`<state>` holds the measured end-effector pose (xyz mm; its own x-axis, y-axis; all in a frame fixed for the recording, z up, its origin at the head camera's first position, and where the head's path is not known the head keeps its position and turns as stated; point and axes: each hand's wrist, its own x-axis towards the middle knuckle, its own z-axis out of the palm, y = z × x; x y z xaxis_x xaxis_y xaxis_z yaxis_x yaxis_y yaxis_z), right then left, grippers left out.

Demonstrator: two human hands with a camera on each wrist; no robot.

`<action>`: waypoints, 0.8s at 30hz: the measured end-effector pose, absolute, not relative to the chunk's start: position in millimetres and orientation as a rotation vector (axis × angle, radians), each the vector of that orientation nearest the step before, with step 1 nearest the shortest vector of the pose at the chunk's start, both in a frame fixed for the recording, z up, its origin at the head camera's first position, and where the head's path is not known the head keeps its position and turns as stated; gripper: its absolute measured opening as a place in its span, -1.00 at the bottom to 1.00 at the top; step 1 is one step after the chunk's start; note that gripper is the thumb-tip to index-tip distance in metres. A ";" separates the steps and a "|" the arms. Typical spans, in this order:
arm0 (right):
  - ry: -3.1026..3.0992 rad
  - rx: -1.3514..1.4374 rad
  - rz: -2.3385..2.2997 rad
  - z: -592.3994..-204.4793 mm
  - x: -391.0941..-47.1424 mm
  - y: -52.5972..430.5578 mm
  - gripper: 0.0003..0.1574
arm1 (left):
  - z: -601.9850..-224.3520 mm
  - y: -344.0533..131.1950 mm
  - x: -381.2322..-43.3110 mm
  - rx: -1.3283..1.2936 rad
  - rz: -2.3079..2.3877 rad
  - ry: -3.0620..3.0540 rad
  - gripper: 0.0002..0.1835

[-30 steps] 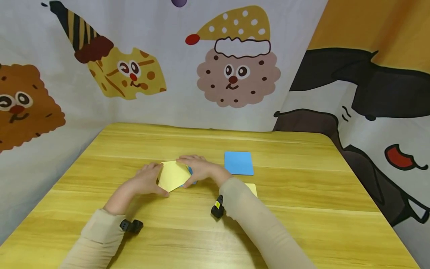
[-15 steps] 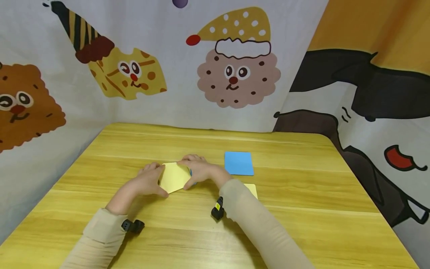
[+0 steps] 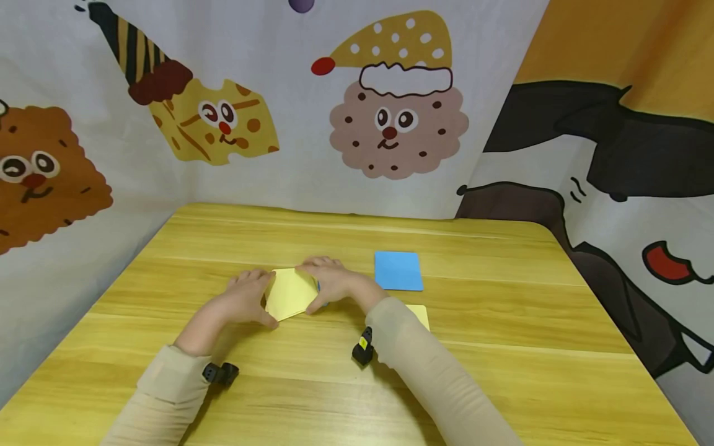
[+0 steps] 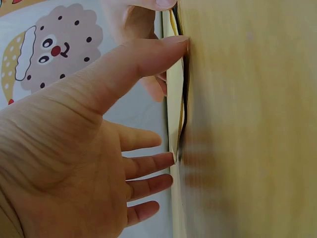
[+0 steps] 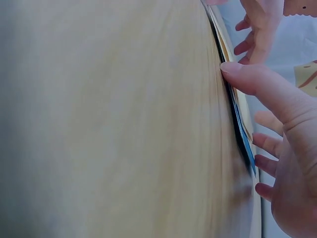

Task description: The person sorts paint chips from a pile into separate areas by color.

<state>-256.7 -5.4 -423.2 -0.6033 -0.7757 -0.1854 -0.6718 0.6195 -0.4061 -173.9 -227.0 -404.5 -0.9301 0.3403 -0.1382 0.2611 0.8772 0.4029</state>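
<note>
A yellow paper square lies mid-table in the head view, spread between both hands. From beneath it a blue paper sheet shows at the right edge, so the sheets form a thin stack. My left hand touches the stack's left side, thumb at the near corner, with fairly straight fingers along the far part. On the right side, my right hand touches the edge with its thumb in front and fingertips behind. Slight gaps between the sheets appear in both wrist views. The number of sheets cannot be told.
Another blue square lies flat to the right, behind the right forearm. A second yellow square is partly covered by the right sleeve. The wooden table meets a curtain with cartoon prints at its back edge.
The yellow square has turned and shifted slightly, covering more of the blue sheet beneath it. My right fingers have moved a little; both hands stay at the stack's sides.
</note>
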 end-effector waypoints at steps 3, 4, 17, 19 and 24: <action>2.496 -1.165 -0.410 -422.1 -255.8 -5.5 0.26 | -405.1 -227.3 -173.9 0.454 0.552 2.825 0.22; 2.495 -1.166 -0.404 -421.5 -255.4 -5.5 0.26 | -405.3 -227.2 -174.1 0.454 0.550 2.823 0.22; 2.528 -1.210 -0.387 -412.4 -249.9 -3.9 0.20 | -401.3 -223.6 -173.0 0.461 0.517 2.859 0.19; 2.535 -1.210 -0.399 -411.8 -249.6 -3.2 0.19 | -400.2 -223.4 -172.5 0.463 0.514 2.863 0.21; 2.557 -1.203 -0.422 -410.7 -250.2 -0.3 0.18 | -401.0 -224.4 -173.5 0.481 0.517 2.873 0.22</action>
<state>-250.2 -0.3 -410.7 -0.6124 -0.7800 -0.1288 -0.6973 0.6097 -0.3769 -173.5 -224.4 -401.0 -0.9307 0.3452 -0.1208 0.2815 0.8870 0.3660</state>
